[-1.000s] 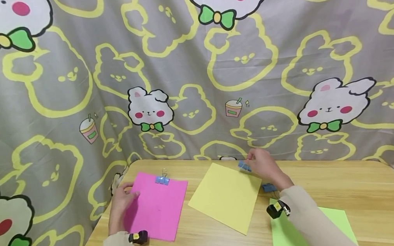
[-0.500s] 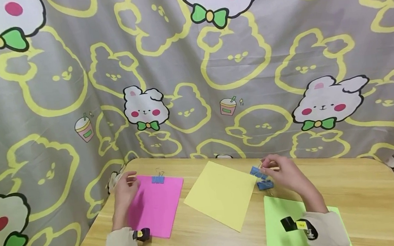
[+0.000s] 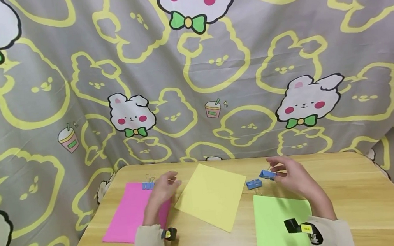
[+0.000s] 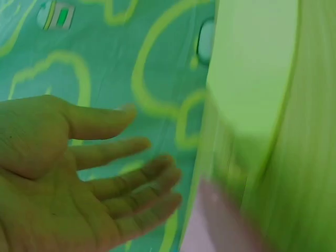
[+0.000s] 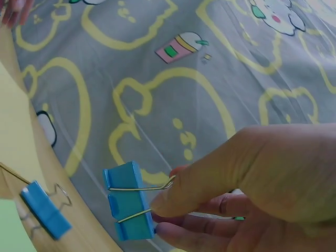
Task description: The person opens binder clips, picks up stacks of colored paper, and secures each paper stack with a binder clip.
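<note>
My right hand pinches a blue binder clip by its wire handles, between thumb and fingers; the right wrist view shows the clip's blue body pointing away from the fingertips. Just left of it, a second blue binder clip lies between the yellow and green paper. My left hand is over the right part of the pink paper, near the left corner of the yellow paper. In the left wrist view this hand has loosely extended fingers and holds nothing.
A third blue binder clip grips the pink paper's top edge. Green paper lies front right, partly under the right forearm. Behind the wooden table hangs a grey patterned curtain.
The left hand has left the pink paper's left side and moved right toward the yellow paper. The right hand has drawn its binder clip rightward, away from the yellow paper. The view has shifted right.
</note>
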The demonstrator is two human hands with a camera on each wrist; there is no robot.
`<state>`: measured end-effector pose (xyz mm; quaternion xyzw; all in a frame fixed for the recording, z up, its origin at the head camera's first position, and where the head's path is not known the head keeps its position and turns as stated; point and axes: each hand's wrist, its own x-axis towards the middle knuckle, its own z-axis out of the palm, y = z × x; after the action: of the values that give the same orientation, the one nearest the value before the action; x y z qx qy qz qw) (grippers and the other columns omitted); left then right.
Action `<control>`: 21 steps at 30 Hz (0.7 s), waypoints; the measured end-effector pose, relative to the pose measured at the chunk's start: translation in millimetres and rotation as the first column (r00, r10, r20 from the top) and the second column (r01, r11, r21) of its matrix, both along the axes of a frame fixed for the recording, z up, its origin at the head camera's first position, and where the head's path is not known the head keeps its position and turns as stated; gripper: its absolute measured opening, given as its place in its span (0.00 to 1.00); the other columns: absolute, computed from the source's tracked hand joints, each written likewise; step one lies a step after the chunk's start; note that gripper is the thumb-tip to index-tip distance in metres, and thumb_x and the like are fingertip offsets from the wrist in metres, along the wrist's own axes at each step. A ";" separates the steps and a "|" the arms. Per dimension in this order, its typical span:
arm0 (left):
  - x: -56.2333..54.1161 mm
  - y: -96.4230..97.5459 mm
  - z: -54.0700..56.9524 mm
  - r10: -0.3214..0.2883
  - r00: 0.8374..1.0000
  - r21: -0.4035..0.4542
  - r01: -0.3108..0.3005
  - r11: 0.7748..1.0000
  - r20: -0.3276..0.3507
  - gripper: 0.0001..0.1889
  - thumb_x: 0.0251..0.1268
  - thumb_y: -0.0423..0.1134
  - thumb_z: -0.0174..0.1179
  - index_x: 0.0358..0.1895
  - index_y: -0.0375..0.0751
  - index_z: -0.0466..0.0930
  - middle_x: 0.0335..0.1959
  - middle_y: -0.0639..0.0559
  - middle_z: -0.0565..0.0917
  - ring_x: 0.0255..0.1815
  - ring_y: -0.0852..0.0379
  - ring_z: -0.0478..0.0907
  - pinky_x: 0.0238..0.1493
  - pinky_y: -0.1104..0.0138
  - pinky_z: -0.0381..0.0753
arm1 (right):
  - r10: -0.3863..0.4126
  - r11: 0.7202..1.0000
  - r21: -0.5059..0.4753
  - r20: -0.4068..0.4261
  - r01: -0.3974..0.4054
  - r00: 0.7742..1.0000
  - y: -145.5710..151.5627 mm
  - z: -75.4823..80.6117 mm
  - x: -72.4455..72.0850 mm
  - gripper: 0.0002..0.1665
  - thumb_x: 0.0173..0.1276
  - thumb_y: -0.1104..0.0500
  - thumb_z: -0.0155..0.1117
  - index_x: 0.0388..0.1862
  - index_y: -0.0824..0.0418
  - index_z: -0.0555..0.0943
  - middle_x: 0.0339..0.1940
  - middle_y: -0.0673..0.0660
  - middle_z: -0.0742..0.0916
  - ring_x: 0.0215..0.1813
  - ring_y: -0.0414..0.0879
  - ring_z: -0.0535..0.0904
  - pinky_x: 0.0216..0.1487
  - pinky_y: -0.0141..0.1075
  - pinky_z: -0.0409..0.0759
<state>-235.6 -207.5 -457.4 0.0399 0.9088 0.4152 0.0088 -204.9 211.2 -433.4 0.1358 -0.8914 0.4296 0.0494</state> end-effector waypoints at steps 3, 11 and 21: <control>-5.3 23.4 -3.4 -0.053 0.994 0.012 0.052 0.999 0.093 0.29 0.71 0.36 0.63 0.68 0.20 0.69 0.63 0.23 0.75 0.64 0.29 0.74 0.61 0.43 0.77 | -0.021 1.000 -0.004 0.013 0.021 1.000 6.8 -0.2 2.9 0.32 0.63 0.77 0.66 0.68 0.72 0.75 0.56 0.68 0.82 0.56 0.66 0.82 0.50 0.48 0.86; -6.3 67.3 -6.9 0.079 0.990 -0.369 -0.032 0.929 0.115 0.37 0.57 0.52 0.76 0.59 0.25 0.75 0.55 0.24 0.72 0.58 0.29 0.69 0.54 0.32 0.74 | -0.074 0.997 -0.013 0.038 0.075 0.997 28.1 0.0 9.9 0.32 0.64 0.70 0.71 0.68 0.71 0.75 0.55 0.68 0.83 0.55 0.65 0.84 0.51 0.49 0.85; -3.2 86.9 -15.8 0.110 0.989 -0.551 -0.041 0.834 0.094 0.29 0.44 0.53 0.83 0.37 0.35 0.77 0.43 0.32 0.72 0.48 0.35 0.71 0.51 0.39 0.76 | -0.080 0.997 -0.021 0.001 0.080 0.997 29.2 0.1 4.1 0.32 0.65 0.66 0.75 0.66 0.70 0.77 0.55 0.66 0.84 0.54 0.62 0.85 0.46 0.28 0.81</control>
<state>-238.8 -120.6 -473.2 -0.0256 0.9881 0.1400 0.0587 -200.8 240.3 -433.3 0.0997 -0.8915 0.4367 0.0680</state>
